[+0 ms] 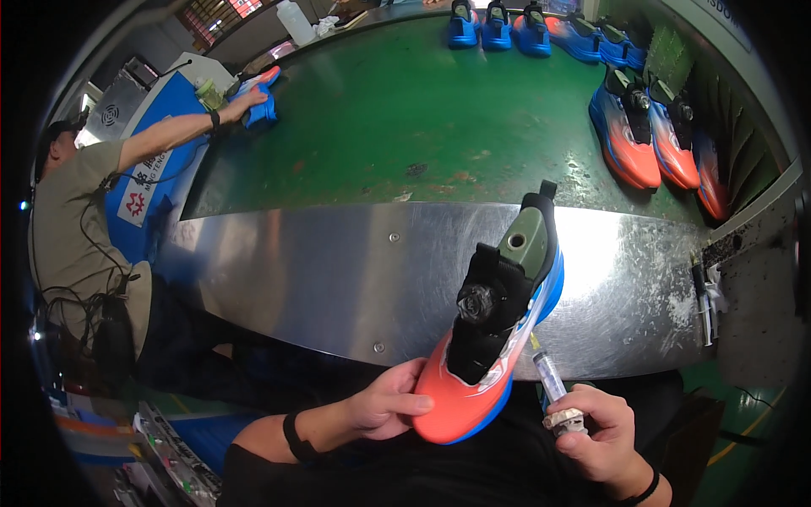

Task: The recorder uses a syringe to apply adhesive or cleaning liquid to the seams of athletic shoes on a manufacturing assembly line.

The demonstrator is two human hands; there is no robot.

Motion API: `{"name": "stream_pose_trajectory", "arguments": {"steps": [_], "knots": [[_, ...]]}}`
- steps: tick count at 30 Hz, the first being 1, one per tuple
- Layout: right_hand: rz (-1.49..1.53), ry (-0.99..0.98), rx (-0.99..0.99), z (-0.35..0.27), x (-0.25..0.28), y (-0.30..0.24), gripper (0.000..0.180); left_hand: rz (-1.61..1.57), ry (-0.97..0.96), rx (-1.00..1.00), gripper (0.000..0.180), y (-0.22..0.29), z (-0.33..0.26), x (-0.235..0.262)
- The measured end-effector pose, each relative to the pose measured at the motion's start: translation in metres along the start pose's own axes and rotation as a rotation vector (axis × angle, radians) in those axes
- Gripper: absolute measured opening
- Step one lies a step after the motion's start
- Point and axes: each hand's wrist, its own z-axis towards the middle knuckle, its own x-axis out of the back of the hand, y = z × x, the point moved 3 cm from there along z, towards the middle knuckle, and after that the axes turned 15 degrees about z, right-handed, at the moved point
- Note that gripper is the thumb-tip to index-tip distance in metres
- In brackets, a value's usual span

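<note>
My left hand (389,401) grips the toe of an orange and blue sports shoe (460,389), thumb on top of the toe cap. The shoe is tilted, its heel pointing up and away over the metal edge. A green shoe last (525,245) fills its black collar, and a round black dial sits on the tongue. Closed round a syringe (550,377) is my right hand (596,427), its fingers at the whitish wrapped rear end. The syringe's yellowish needle tip is close to the shoe's side near the blue sole; whether it touches, I cannot tell.
A steel plate (312,262) borders the green belt (380,118). Similar shoes (629,144) stand at the right, more (497,29) at the far end. Another syringe (703,302) lies at the right edge. At left a co-worker (84,220) reaches to a blue and orange shoe (263,106).
</note>
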Motion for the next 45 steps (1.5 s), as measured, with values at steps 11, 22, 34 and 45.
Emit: {"name": "stream_pose_trajectory", "arguments": {"steps": [11,22,34,45], "knots": [[-0.173,-0.190,-0.006,-0.029,0.007,-0.042,0.032,-0.212,-0.223,0.174,0.068,-0.010,0.031,-0.036],[-0.221,-0.166,0.053,-0.067,0.025,-0.060,0.034,-0.153,-0.337,0.225,0.050,-0.031,0.069,-0.058],[-0.308,-0.086,0.194,-0.093,0.038,-0.059,0.037,-0.159,-0.490,0.136,0.034,-0.037,0.109,-0.082],[-0.545,-0.046,0.306,-0.087,0.036,-0.059,0.035,-0.193,-0.467,0.082,0.032,-0.035,0.129,-0.101]]}}
